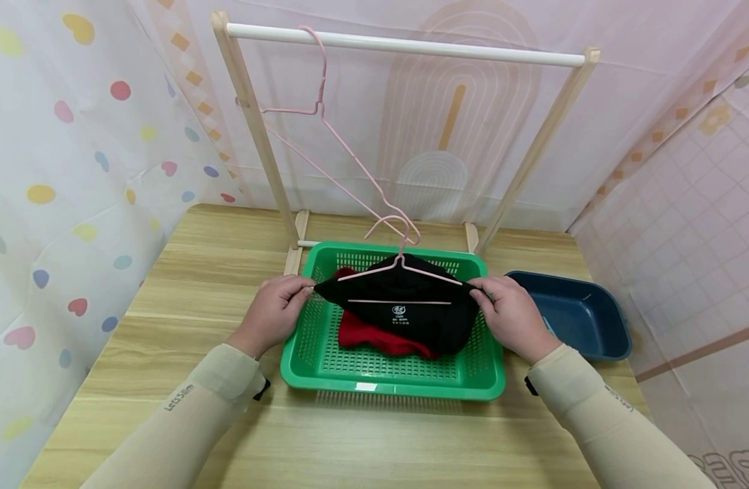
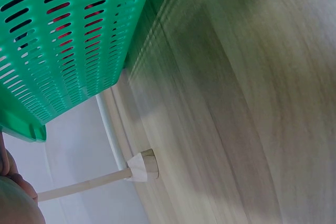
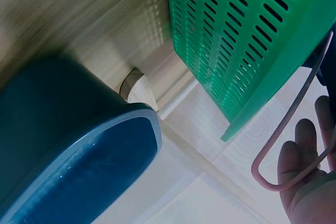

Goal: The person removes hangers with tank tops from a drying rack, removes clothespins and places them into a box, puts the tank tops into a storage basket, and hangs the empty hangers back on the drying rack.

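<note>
A black shirt [image 1: 432, 319] with a small white print hangs stretched between both hands over the green basket [image 1: 392, 388]. Its left corner is pinched between thumb and fingers of my left hand [image 1: 278, 309]. My right hand [image 1: 510, 311] grips the opposite corner. A pink hanger [image 1: 400, 261] sits at the shirt's neck opening, hook upward, its lower bar crossing above the print. In the right wrist view, the rounded end of the hanger [image 3: 268, 182] lies across the fingers of my right hand [image 3: 315, 177]. Red cloth [image 1: 374, 336] lies in the basket beneath the shirt.
Behind the basket stands a wooden rack with a white rail [image 1: 405, 45]. Another pink hanger [image 1: 350, 153] hangs from the rail's left part. A dark blue basin [image 1: 618, 326] is on the table [image 1: 185, 299] to the right, near my right forearm.
</note>
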Tool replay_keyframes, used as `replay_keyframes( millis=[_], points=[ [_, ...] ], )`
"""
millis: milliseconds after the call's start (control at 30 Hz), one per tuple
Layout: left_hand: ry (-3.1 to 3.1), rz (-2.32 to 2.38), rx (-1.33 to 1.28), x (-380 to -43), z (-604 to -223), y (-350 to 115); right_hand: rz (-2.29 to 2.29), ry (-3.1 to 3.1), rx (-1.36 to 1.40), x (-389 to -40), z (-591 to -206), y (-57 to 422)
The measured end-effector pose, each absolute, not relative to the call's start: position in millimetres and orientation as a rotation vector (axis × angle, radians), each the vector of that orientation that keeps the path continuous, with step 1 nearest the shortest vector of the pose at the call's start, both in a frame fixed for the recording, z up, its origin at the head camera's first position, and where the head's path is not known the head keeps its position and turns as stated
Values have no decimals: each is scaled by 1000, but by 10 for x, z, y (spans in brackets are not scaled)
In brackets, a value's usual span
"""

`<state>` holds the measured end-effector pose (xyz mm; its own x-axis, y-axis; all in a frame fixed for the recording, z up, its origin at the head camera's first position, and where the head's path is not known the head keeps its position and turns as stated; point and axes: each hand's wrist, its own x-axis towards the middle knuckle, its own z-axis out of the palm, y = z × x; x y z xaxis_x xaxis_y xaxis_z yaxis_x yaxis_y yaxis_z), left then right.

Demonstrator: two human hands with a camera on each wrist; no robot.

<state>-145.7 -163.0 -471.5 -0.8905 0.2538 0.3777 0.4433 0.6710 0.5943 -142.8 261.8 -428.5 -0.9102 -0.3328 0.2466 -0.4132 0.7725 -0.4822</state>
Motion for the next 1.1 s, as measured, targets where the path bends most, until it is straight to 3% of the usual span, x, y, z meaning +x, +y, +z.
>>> replay_keyframes(
  millis=[1100],
  points=[
    [-2650,-1213,-509,-1448,-4684,-1640,821,-2741,577,-1401,-4283,2651]
  ],
)
